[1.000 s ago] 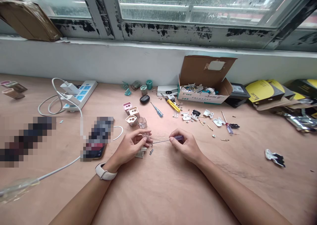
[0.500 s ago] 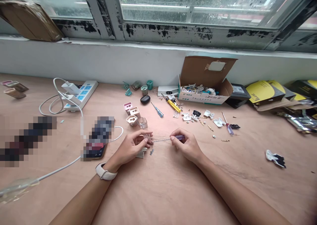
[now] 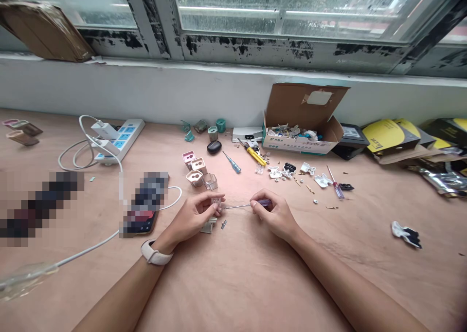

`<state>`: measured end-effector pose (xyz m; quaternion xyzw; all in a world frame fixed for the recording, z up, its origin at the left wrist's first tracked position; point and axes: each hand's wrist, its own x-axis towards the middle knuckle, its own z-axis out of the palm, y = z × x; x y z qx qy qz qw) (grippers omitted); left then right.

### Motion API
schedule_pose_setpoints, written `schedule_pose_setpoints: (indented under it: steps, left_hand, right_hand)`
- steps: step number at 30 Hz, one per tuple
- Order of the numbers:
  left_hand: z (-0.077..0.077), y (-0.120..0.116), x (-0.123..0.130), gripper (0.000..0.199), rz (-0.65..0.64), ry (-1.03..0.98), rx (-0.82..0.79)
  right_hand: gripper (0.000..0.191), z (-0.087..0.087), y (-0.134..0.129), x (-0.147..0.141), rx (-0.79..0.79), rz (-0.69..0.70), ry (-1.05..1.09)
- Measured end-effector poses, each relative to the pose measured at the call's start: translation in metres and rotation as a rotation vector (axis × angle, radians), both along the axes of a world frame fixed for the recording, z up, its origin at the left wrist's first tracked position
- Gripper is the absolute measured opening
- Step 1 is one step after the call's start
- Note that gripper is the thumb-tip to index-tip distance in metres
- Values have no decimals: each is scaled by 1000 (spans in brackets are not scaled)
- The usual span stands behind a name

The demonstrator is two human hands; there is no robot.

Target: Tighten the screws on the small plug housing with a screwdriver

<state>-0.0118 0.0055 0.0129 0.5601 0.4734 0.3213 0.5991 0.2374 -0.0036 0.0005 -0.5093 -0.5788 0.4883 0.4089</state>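
My left hand point(image 3: 197, 212) pinches a small clear plastic piece point(image 3: 217, 201) between thumb and fingers, which partly hide it. My right hand point(image 3: 273, 212) is closed around the purple handle of a screwdriver point(image 3: 237, 207). Its thin metal shaft points left, and the tip is at the clear piece; whether it touches cannot be made out. Under the left hand lies a pale part point(image 3: 207, 226), partly covered, with a small grey metal piece point(image 3: 224, 224) beside it. Just beyond are pink, orange and beige two-hole sharpeners point(image 3: 194, 177) and an empty clear hexagonal shell point(image 3: 210, 181).
A phone point(image 3: 146, 205) on a cable and a power strip point(image 3: 122, 139) are at left. Behind lie a blue screwdriver point(image 3: 232, 162), a yellow-handled tool point(image 3: 254, 154) and an open carton point(image 3: 299, 144) of parts. White plastic pieces point(image 3: 323, 180) and another screwdriver point(image 3: 335, 183) lie at right.
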Motion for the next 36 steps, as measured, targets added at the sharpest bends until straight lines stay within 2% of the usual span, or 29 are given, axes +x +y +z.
schedule_pose_setpoints:
  steps: [10, 22, 29, 36]
  left_hand:
    - [-5, 1, -1, 50, 19, -1, -47]
    - [-5, 0, 1, 45, 29, -7, -29]
    - [-4, 0, 1, 46, 27, 14, -12]
    - [-5, 0, 0, 45, 28, 3, -31]
  right_hand:
    - [16, 1, 0, 0, 22, 12, -42]
    - [15, 2, -1, -1, 46, 14, -75]
    - [13, 3, -3, -3, 127, 23, -142]
    - [14, 2, -1, -1, 72, 5, -82]
